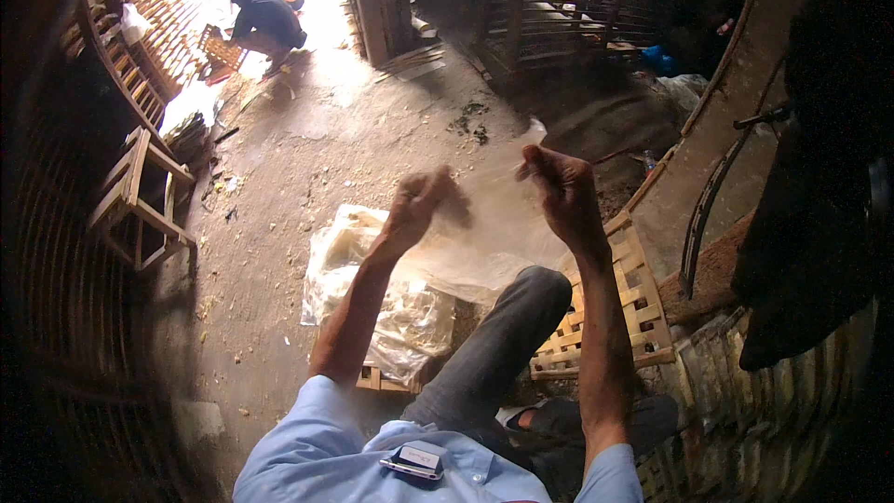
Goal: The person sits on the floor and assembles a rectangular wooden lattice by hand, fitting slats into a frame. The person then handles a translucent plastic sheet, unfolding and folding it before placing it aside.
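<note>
Mid-frame, between and below the two raised hands, a translucent plastic sheet [503, 233] hangs above the wearer's grey-trousered knee [538, 296]. Its long axis appears to run from a peak beside the right hand [563, 188] down and leftward to the plastic-wrapped bundle [400, 312] at lower centre. Right hand is nearer that upper corner: fingers curled in, apparently pinching film, with a pale tip projecting just above the knuckles. Left hand [414, 210] lies across the gap, level slightly lower in frame, fingers half-curled near the sheet's left margin; fingertips blurred, so cannot tell whether they grip film. Woven bamboo crate [643, 312] sits at right of centre, partly behind the right forearm. Hard to make out: the sheet's lower edge, which merges visually with the bundle; the bundle's contents, obscured by glare and folds. Far-right side too dark to read; frame rim cuts off both upper sleeves.
</note>
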Demonstrator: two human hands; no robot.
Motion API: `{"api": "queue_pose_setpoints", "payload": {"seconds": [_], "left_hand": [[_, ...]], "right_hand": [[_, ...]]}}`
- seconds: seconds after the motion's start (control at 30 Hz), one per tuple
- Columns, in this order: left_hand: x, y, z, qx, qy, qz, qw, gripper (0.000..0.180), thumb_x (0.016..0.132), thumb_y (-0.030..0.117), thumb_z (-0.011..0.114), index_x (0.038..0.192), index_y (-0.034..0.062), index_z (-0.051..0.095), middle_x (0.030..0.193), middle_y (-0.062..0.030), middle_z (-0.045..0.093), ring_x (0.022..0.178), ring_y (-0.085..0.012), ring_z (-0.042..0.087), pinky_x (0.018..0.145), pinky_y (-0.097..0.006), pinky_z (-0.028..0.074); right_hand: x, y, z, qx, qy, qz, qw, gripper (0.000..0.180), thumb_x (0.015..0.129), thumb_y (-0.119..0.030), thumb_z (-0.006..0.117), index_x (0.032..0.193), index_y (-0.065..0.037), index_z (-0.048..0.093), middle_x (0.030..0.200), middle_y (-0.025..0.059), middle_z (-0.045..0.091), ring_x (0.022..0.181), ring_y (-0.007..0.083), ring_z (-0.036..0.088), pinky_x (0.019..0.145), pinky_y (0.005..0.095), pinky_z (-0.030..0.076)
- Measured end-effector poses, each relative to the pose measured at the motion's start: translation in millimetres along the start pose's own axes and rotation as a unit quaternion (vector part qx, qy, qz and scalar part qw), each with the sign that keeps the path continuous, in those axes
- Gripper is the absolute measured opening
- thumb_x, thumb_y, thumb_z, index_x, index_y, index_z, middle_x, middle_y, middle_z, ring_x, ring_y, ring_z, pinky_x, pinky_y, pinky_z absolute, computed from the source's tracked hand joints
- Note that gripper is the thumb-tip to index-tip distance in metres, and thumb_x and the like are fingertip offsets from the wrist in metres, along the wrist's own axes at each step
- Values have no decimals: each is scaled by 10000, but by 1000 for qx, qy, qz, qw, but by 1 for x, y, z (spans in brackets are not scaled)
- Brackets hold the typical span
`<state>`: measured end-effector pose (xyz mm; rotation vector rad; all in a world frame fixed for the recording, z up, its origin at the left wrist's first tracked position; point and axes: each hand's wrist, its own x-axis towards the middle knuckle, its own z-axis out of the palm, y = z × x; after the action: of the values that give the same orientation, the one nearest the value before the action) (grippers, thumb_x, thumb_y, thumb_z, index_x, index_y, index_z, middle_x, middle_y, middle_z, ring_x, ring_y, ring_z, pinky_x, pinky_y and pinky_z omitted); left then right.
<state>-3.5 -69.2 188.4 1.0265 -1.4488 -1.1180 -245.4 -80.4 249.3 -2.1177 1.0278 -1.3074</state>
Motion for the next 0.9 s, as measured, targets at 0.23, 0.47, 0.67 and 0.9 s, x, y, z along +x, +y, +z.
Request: {"api": "queue_pose_setpoints", "payload": {"seconds": [0.23,0.47,0.67,0.9], "left_hand": [[2,4,31,-30,-39,69,996,359,1039,317,570,974,1,727,748,-74,726,749,-154,702,718,-282,550],[0,7,9,10,-95,70,993,315,1003,247,635,961,-49,739,807,-120,743,717,-158,725,660,-304,598],[-6,-35,-34,137,-130,-103,977,238,898,212,763,1000,-3,762,801,-112,744,730,-179,734,682,-325,616],[-20,-67,-74,221,-56,-26,973,325,831,339,814,1021,78,770,957,-97,761,939,-185,711,816,-352,569]], "right_hand": [[0,6,10,-22,4,-88,996,382,1041,-265,560,828,28,682,648,133,597,591,153,571,564,324,430],[0,0,12,-58,-15,-135,989,422,1052,-296,543,788,17,640,649,96,564,577,153,516,566,310,433],[-2,36,-43,-102,258,-83,957,378,1039,-282,576,801,-5,675,692,28,599,650,96,518,596,281,430],[-8,32,-34,-76,152,-71,983,346,1040,-249,548,839,-3,686,775,104,678,708,175,624,665,324,483]]}}
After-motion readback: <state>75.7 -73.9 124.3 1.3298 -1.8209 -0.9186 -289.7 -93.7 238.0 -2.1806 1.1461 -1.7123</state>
